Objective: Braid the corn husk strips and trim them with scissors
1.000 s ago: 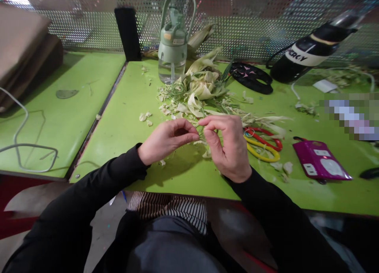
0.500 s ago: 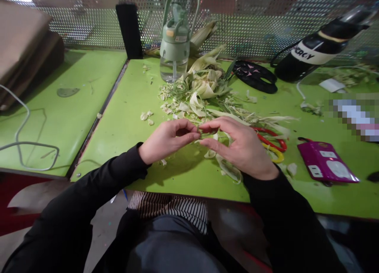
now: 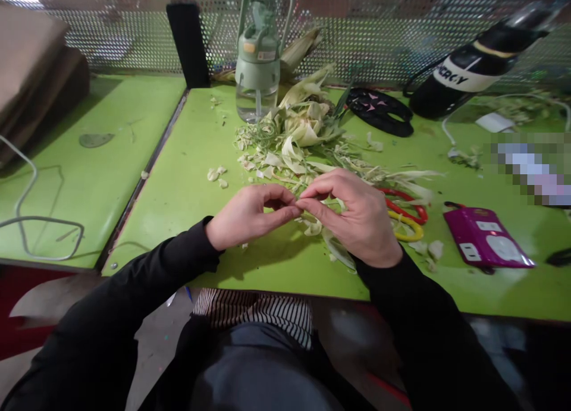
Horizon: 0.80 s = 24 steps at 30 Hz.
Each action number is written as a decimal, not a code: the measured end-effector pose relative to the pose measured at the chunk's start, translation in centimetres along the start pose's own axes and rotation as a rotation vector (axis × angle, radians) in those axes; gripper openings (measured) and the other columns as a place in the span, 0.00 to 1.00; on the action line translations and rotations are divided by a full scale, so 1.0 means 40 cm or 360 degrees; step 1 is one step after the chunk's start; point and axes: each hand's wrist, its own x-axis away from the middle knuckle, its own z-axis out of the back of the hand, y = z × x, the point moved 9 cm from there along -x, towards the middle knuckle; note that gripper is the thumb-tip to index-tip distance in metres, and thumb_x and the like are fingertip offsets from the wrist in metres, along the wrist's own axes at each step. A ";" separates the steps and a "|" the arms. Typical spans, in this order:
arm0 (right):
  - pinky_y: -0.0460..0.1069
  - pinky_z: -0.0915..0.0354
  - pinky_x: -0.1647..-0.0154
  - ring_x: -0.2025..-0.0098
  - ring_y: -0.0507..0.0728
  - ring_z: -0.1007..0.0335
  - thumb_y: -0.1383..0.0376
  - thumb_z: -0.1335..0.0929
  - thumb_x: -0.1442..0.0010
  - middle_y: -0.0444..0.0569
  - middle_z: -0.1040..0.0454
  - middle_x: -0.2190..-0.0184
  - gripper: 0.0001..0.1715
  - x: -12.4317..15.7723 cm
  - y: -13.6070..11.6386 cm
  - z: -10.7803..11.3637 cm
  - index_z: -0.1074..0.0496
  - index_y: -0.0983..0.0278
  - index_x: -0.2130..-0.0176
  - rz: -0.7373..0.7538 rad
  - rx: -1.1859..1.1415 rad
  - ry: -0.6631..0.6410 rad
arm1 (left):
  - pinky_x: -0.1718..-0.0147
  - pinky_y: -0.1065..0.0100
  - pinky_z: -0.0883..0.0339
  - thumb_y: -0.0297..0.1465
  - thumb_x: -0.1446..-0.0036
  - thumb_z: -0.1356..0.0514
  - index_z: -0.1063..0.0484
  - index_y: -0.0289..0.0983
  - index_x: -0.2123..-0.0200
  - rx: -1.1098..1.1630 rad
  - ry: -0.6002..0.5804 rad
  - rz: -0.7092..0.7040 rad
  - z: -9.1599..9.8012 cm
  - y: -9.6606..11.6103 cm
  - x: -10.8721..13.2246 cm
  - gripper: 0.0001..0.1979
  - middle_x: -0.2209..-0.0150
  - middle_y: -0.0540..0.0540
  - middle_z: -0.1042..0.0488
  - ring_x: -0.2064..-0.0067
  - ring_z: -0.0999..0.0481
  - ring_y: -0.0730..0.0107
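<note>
My left hand (image 3: 250,216) hovers above the green table with thumb and fingers pinched together. Its fingertips meet those of my right hand (image 3: 359,217), which is pinched as well. Whatever lies between the fingertips is too small and covered to make out. Just beyond both hands is a heap of pale corn husks (image 3: 307,122) mixed with thin green shreds. Below my right hand, a pale curled strip (image 3: 339,250) lies on the table, partly hidden by the hand and sleeve. A red loop (image 3: 417,210) and a yellow loop (image 3: 407,232) sit to the right of that hand.
Behind the husks stands a pale green water bottle (image 3: 257,72). A black bottle (image 3: 464,72) leans at the back right, near a black pouch-like item (image 3: 379,110). A purple packet (image 3: 486,235) lies at right. Brown paper bags (image 3: 31,72) and a cable (image 3: 33,173) are at left.
My right thumb and fingers have closed into a pinch against my left fingertips; they were apart before, with a bit of green showing between the hands. The view has shifted slightly.
</note>
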 end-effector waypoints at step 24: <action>0.56 0.29 0.55 0.57 0.57 0.26 0.64 0.31 0.36 0.50 0.22 0.59 0.11 0.007 0.017 -0.024 0.24 0.61 0.53 -0.0176 0.0032 -0.0124 | 0.65 0.70 0.33 0.34 0.38 0.41 0.28 0.32 0.67 0.0064 0.0085 -0.0063 0.006 -0.020 -0.008 0.10 0.69 0.47 0.26 0.67 0.29 0.74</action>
